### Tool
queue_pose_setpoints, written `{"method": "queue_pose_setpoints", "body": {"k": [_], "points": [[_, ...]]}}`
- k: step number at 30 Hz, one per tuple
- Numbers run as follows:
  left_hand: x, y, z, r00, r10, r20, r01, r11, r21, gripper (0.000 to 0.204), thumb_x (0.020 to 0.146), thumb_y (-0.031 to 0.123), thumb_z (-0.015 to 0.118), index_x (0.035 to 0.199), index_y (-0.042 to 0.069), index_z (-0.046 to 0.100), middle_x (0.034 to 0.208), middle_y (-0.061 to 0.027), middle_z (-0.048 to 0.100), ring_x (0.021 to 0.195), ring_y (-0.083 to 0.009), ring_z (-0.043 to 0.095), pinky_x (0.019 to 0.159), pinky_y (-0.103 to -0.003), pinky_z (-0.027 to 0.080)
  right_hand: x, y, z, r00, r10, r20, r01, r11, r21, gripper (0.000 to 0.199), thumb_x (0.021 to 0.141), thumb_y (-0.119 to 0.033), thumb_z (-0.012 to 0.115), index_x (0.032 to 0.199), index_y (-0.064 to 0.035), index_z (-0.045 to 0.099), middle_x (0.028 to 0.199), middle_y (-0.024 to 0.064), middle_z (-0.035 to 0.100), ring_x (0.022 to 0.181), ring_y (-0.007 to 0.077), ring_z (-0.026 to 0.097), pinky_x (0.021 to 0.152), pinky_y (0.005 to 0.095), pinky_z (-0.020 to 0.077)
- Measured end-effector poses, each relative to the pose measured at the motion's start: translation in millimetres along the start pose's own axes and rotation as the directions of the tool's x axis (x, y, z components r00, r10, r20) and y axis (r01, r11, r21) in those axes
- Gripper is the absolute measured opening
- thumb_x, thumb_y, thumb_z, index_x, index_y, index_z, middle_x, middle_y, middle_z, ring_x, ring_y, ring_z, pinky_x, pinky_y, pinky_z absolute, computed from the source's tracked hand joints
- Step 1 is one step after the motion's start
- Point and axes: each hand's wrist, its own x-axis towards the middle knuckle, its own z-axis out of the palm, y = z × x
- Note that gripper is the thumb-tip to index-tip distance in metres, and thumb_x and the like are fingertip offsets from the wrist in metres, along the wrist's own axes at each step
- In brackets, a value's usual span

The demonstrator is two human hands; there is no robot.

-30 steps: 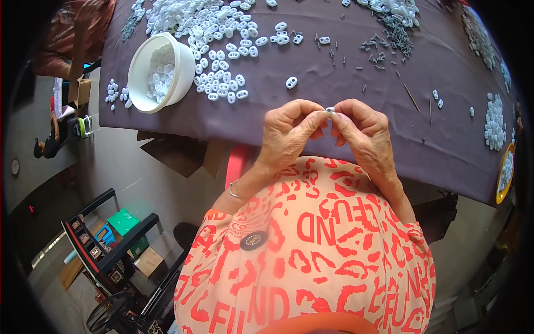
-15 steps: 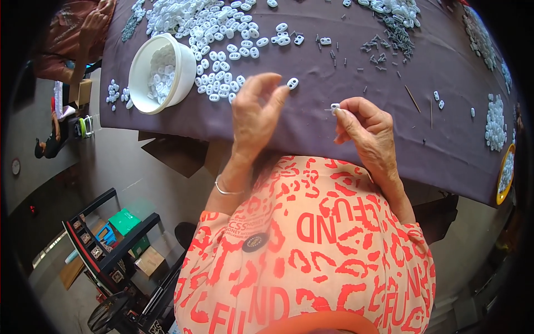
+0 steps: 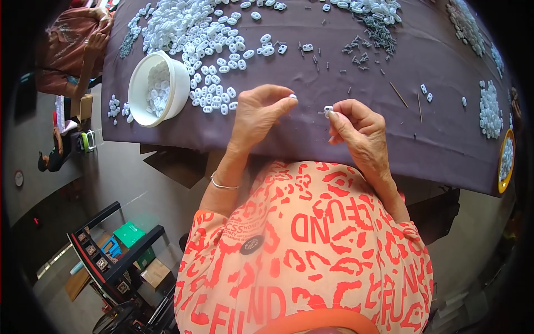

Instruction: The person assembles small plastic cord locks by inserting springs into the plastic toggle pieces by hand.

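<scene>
Large red capitals (image 3: 311, 228) across peach patterned shirt (image 3: 300, 267); smaller red print (image 3: 240, 228) beside round dark emblem (image 3: 251, 245), emblem's marks too small.

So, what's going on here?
A person works over a dark tablecloth. The left hand pinches a small white piece; the right hand holds a two-holed white piece with a thin grey part at its left side. Further back lie a pile of white pieces and grey bits; a white tub stands to the left.

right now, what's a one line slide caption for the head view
The left hand pinches one white piece, the right hand another white piece, over a dark cloth bearing a white tub.
</scene>
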Motion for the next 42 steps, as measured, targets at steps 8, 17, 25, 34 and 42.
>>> {"method": "queue_pose_setpoints", "body": {"k": [8,17,25,34,42], "points": [[-33.7,23.8,12.0,0.927,-0.263,0.266,0.364,0.466,-0.807,0.014,0.085,0.007,0.059,0.099,0.004,0.061,0.089,-0.0095,0.065,0.074,-0.0139,0.065,0.049,-0.019,0.049,-12.7,-29.5,6.2,0.999,-0.044,-0.014,0.044,0.999,0.006,0.011,0.085,-0.010,0.058,0.086,0.0009,0.058,0.066,-0.0019,0.056,0.059,0.0031,0.051,0.052,0.0184,0.0434],[-47.6,28.6,10.9,0.924,-0.209,0.319,0.381,0.451,-0.808,0.016,0.084,0.011,0.061,0.098,0.004,0.060,0.091,-0.0087,0.065,0.081,-0.0151,0.064,0.055,-0.022,0.048,-17.3,-25.8,13.3,0.987,-0.159,0.012,0.159,0.976,-0.148,0.010,0.087,-0.008,0.056,0.089,0.0018,0.058,0.069,0.0000,0.056,0.059,0.0033,0.052,0.051,0.0183,0.0462],[-51.3,27.5,9.8,0.931,-0.206,0.301,0.364,0.476,-0.800,0.015,0.083,0.009,0.061,0.097,0.003,0.061,0.090,-0.0079,0.065,0.081,-0.0155,0.064,0.056,-0.022,0.048,-16.7,-22.5,15.3,0.990,-0.131,0.048,0.137,0.974,-0.179,0.010,0.087,-0.009,0.056,0.089,0.0010,0.058,0.070,-0.0007,0.056,0.061,0.0025,0.051,0.052,0.0176,0.0453],[-52.8,32.4,11.4,0.948,-0.218,0.232,0.317,0.584,-0.748,0.014,0.083,0.010,0.062,0.094,0.002,0.062,0.086,-0.0074,0.066,0.079,-0.0141,0.064,0.057,-0.022,0.047,-16.2,-21.5,16.1,0.988,-0.139,0.072,0.152,0.959,-0.238,0.011,0.087,-0.010,0.057,0.089,0.0010,0.057,0.069,-0.0013,0.055,0.060,0.0023,0.050,0.052,0.0172,0.0434],[-54.1,37.1,13.9,0.967,-0.201,0.159,0.252,0.636,-0.729,0.014,0.083,0.009,0.062,0.094,0.000,0.062,0.086,-0.0089,0.065,0.078,-0.0142,0.063,0.059,-0.024,0.049,-14.4,-21.1,17.0,0.987,-0.128,0.093,0.151,0.934,-0.323,0.012,0.087,-0.010,0.056,0.088,0.0019,0.057,0.066,-0.0003,0.056,0.059,0.0031,0.051,0.051,0.0174,0.0433]]}}
